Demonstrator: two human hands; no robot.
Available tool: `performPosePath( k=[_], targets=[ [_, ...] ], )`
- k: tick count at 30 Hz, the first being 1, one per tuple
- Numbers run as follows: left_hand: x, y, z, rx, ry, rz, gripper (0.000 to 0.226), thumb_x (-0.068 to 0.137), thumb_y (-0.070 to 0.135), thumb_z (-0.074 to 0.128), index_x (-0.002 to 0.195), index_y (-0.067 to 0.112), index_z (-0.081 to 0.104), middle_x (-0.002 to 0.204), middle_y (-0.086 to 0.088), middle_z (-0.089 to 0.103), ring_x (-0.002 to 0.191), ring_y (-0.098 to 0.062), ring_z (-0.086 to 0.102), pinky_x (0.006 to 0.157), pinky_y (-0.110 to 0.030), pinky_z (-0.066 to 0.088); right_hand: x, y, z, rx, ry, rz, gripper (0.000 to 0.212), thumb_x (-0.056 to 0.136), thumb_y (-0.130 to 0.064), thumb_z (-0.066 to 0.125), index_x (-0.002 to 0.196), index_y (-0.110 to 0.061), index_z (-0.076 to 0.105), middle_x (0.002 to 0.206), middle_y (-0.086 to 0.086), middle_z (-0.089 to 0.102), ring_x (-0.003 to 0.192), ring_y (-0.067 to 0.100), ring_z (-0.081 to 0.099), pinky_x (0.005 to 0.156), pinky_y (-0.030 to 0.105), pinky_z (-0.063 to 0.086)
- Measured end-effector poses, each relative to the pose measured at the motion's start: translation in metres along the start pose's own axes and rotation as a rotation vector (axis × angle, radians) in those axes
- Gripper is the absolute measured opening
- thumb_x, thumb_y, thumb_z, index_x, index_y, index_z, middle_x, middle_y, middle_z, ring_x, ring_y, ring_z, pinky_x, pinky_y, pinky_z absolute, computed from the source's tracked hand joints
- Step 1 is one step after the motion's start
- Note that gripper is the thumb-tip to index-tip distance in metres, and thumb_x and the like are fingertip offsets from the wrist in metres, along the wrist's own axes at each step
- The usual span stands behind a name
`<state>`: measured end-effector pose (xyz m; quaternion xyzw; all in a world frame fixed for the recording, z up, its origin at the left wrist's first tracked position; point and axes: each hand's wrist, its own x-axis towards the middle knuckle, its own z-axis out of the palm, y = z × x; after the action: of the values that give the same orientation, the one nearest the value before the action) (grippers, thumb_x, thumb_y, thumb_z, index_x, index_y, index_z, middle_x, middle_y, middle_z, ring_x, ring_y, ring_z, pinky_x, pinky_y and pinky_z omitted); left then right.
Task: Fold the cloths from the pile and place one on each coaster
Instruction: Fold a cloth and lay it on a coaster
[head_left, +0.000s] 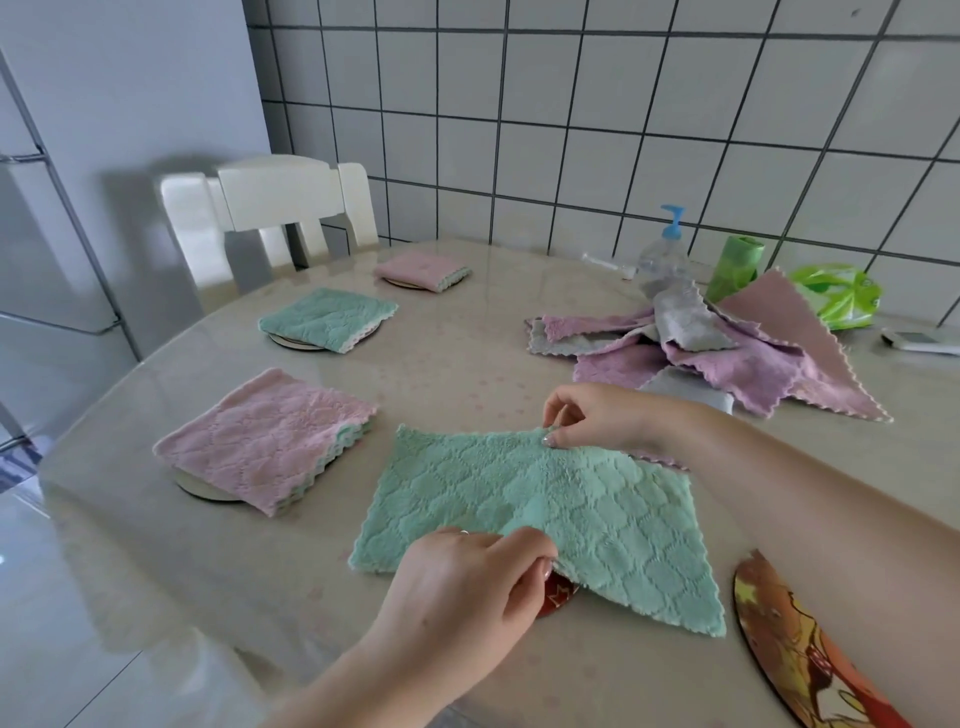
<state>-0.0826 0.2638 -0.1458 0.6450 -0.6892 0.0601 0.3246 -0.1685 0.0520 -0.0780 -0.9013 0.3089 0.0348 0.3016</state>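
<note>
Green cloth (545, 525) lay half-folded on the desk (441, 374) over a red coaster (558, 597) | left hand (462, 587) pinched its near edge, right hand (597, 415) its far edge, likely to square the fold | three coasters already covered | pile (717, 343) far right

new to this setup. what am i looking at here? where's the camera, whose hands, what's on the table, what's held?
No robot here: a person works bare-handed, filmed by one wide-angle camera worn on the head, looking down. On the table three folded cloths already sit on coasters: near pink one, green one, far pink one. An unfolded pile lies at right. The left hand and right hand each pinch an edge of the green cloth, mid-fold. A red coaster peeks from under it; another coaster lies bare.
</note>
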Motion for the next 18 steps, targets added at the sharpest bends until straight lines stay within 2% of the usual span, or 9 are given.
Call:
performPosePath(
  k=[2,5,7,9,11,13,14,16,18],
  targets=[
    [-0.003,0.0,-0.005,-0.047,0.01,-0.013,0.01,0.088,0.025,0.052,0.089,0.03,0.06,0.054,0.014,0.061,0.044,-0.008,0.052,0.038,-0.019,0.042,-0.003,-0.001,-0.008,0.064,-0.042,0.034,0.01,0.086,-0.027,0.065,0.087,-0.025,0.055,0.079,-0.009,0.057,0.068,0.007,0.049,0.061,0.022,0.035],
    [-0.007,-0.002,-0.011,-0.079,0.012,-0.108,0.014,0.089,0.033,0.044,0.096,0.035,0.056,0.06,0.014,0.064,0.048,-0.001,0.057,0.04,-0.018,0.045,-0.009,-0.004,-0.019,0.178,-0.156,0.12,0.01,0.086,-0.026,0.065,0.088,-0.021,0.057,0.085,0.002,0.052,0.058,0.011,0.037,0.05,0.021,0.027],
    [-0.008,-0.001,-0.016,-0.146,0.03,-0.207,0.016,0.089,0.037,0.042,0.099,0.038,0.054,0.064,0.013,0.064,0.049,0.0,0.055,0.044,-0.013,0.043,-0.014,-0.003,-0.024,0.25,-0.205,0.144,0.01,0.085,-0.028,0.066,0.089,-0.022,0.059,0.093,0.009,0.046,0.068,0.02,0.037,0.053,0.024,0.027],
    [-0.008,0.003,-0.022,-0.337,0.065,-0.328,0.012,0.091,0.033,0.049,0.096,0.037,0.059,0.075,0.017,0.068,0.062,0.005,0.061,0.056,-0.01,0.047,-0.02,-0.002,-0.025,0.356,-0.233,0.118,0.006,0.087,-0.024,0.064,0.093,-0.025,0.062,0.099,0.011,0.049,0.079,0.023,0.044,0.06,0.023,0.038],
    [-0.006,0.008,-0.03,-0.572,0.103,-0.485,0.008,0.089,0.032,0.057,0.089,0.033,0.065,0.073,0.017,0.068,0.062,0.004,0.062,0.061,-0.012,0.049,-0.026,0.0,-0.025,0.527,-0.269,0.062,0.014,0.091,-0.014,0.057,0.099,-0.021,0.065,0.094,0.012,0.057,0.075,0.02,0.056,0.063,0.023,0.05],
    [-0.005,0.01,-0.034,-0.812,0.149,-0.624,0.025,0.076,0.046,0.061,0.082,0.023,0.068,0.059,0.003,0.063,0.049,-0.005,0.054,0.054,-0.02,0.046,-0.033,-0.001,-0.022,0.689,-0.321,0.042,0.022,0.093,-0.005,0.049,0.102,-0.015,0.067,0.09,0.01,0.068,0.073,0.017,0.066,0.063,0.025,0.057],
    [-0.005,0.008,-0.032,-0.919,0.181,-0.701,0.034,0.068,0.048,0.064,0.08,0.016,0.066,0.056,0.0,0.058,0.046,-0.01,0.05,0.049,-0.022,0.044,-0.035,-0.001,-0.02,0.732,-0.334,0.038,0.025,0.093,-0.003,0.047,0.103,-0.013,0.068,0.096,0.01,0.07,0.077,0.018,0.068,0.068,0.026,0.058],
    [-0.003,0.006,-0.027,-1.116,0.256,-0.826,0.033,0.059,0.033,0.071,0.076,0.008,0.059,0.057,-0.003,0.052,0.043,-0.011,0.048,0.042,-0.02,0.043,-0.041,-0.001,-0.016,0.753,-0.34,0.006,0.029,0.093,-0.001,0.045,0.11,-0.012,0.066,0.11,0.013,0.068,0.091,0.021,0.067,0.078,0.028,0.057],
    [0.001,0.007,-0.027,-1.286,0.288,-0.872,0.026,0.06,0.017,0.071,0.081,0.009,0.058,0.063,-0.006,0.056,0.046,-0.01,0.054,0.04,-0.018,0.045,-0.045,-0.002,-0.011,0.792,-0.342,-0.036,0.034,0.092,0.0,0.048,0.12,-0.014,0.061,0.121,0.014,0.064,0.104,0.025,0.062,0.085,0.03,0.055]
  ],
)
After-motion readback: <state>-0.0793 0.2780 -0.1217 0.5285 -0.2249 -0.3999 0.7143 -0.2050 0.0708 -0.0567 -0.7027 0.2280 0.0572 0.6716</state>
